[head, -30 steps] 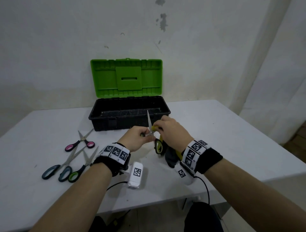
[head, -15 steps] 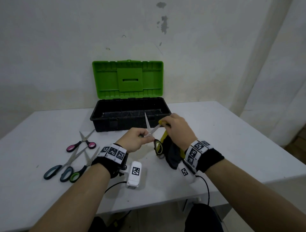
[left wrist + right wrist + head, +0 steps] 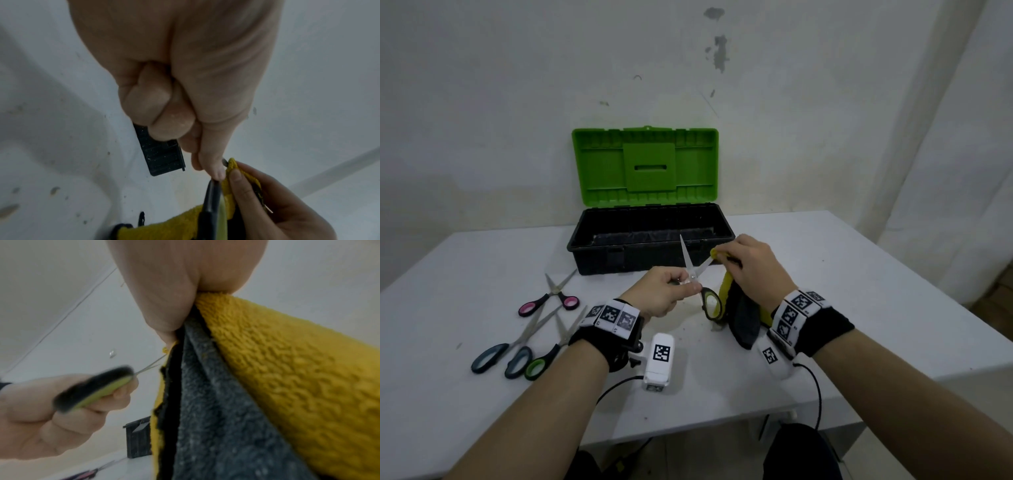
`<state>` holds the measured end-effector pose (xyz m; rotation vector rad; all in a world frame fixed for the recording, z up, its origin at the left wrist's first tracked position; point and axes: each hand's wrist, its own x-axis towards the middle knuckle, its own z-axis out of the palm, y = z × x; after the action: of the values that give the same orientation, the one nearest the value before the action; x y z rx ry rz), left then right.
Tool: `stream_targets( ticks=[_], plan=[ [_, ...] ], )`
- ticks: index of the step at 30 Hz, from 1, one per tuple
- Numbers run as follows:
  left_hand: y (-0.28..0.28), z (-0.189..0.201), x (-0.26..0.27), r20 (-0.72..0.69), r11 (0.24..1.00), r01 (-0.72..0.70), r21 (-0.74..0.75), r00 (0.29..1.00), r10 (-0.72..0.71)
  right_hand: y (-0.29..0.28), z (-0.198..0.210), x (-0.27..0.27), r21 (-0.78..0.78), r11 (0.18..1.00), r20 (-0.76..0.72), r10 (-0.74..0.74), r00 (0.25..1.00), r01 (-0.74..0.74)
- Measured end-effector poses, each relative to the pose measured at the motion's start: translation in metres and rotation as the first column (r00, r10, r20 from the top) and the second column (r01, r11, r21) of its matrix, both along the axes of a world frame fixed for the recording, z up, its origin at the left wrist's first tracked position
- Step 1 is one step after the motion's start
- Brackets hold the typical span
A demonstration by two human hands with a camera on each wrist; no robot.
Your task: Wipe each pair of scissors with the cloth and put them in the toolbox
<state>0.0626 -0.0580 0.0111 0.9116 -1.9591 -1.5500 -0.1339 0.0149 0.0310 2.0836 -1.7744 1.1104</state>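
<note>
Above the white table [image 3: 859, 274], just in front of the open black toolbox with its green lid [image 3: 650, 240], the splayed yellow-green-handled steel scissors [image 3: 697, 277] are gripped at the pivot by the left hand [image 3: 661, 294]. One blade tip is pinched inside the yellow-and-grey terry cloth [image 3: 743, 315] by the right hand [image 3: 753, 267]. Only the right wrist view shows the cloth's grey inner face [image 3: 205, 402]; only the head view shows three further scissors [image 3: 527, 325] lying on the table to the left.

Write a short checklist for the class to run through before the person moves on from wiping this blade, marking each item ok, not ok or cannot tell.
1. Left hand has a firm grip on the green-handled scissors: ok.
2. Right hand holds the cloth around one blade: ok.
3. Second blade stands free, pointing up, away from the fingers: ok.
4. Blade wiped clean: cannot tell.
5. Toolbox lid open, ready to receive scissors: ok.
6. Other scissors done: not ok; the pink-handled scissors and two more pairs lie on the table.
</note>
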Motion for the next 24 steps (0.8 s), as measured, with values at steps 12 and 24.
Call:
stream_targets(
  ticks=[12, 24],
  plan=[
    [-0.005, 0.018, -0.003, 0.131, 0.995, -0.096, -0.029, 0.986, 0.099, 0.002, 0.022, -0.002, 0.142, 0.988, 0.112, -0.070, 0.991, 0.053],
    [-0.004, 0.020, -0.001, -0.133, 0.974, -0.224, -0.013, 0.966, 0.221, 0.001, 0.016, 0.019, 0.201, 0.979, 0.063, -0.044, 0.997, 0.030]
  ],
)
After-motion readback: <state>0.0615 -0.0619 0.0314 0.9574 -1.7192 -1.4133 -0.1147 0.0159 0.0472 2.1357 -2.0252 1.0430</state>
